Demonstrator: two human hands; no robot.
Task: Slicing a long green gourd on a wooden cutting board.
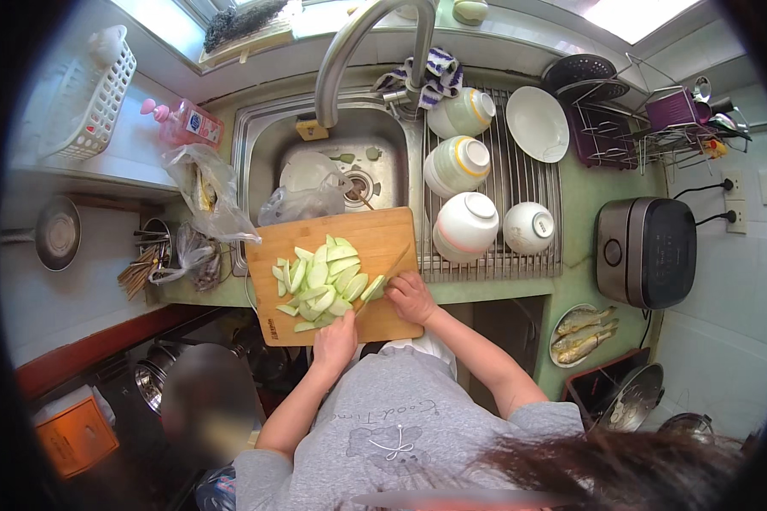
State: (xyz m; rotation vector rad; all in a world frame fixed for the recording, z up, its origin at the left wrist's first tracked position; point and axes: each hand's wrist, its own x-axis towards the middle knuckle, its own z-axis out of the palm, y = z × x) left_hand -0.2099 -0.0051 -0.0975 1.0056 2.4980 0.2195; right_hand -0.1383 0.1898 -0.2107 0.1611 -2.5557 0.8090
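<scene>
A wooden cutting board (383, 239) lies across the sink's front edge, with a heap of sliced pale-green vegetable (319, 274) on its left and middle. My left hand (335, 340) is closed at the near end of a kitchen knife (395, 263); its handle is hidden in the fist. The blade, seen nearly edge-on, slants up to the right. On the blade's right side, my right hand (410, 297) has its fingertips at the remaining vegetable piece, mostly hidden by the fingers. A green-edged slice (373, 288) stands close against the blade, left of those fingers.
Behind the board, the steel sink (393, 153) holds a plate and plastic bag under the faucet (342, 54). Upturned bowls (465, 220) stand on a drying rack (518, 271) at right. Farther right are a rice cooker (645, 252) and a plate of fish (581, 335). Bags (208, 191) lie left.
</scene>
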